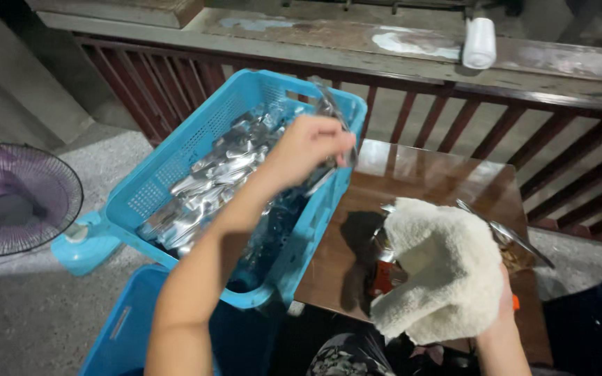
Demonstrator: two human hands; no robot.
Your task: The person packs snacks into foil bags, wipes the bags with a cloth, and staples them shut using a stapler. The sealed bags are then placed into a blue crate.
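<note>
Spoon (329, 111) pinched in the left hand (308, 150), held above the far rim of the tilted blue basket (175, 160). Fingers closed around its lower stem; long axis running up and slightly left, bowl end uppermost, toward the wooden railing (454, 118). Heaped inside the basket: a large pile of steel cutlery (210, 184), lying mostly lengthwise along the basket. Judging by that heap, much already gathered there. White towel (447, 271) draped over the right hand (503, 306), grip closed on the cloth from beneath, over the brown tabletop (426, 174). Another steel utensil (506, 233) poking out beside the towel, slanting down to the right; whether held through the cloth or resting on it, cannot tell. A few more pieces half hidden under the towel, so seemingly some left. Purple fan (15, 198) at left, on the floor.
</note>
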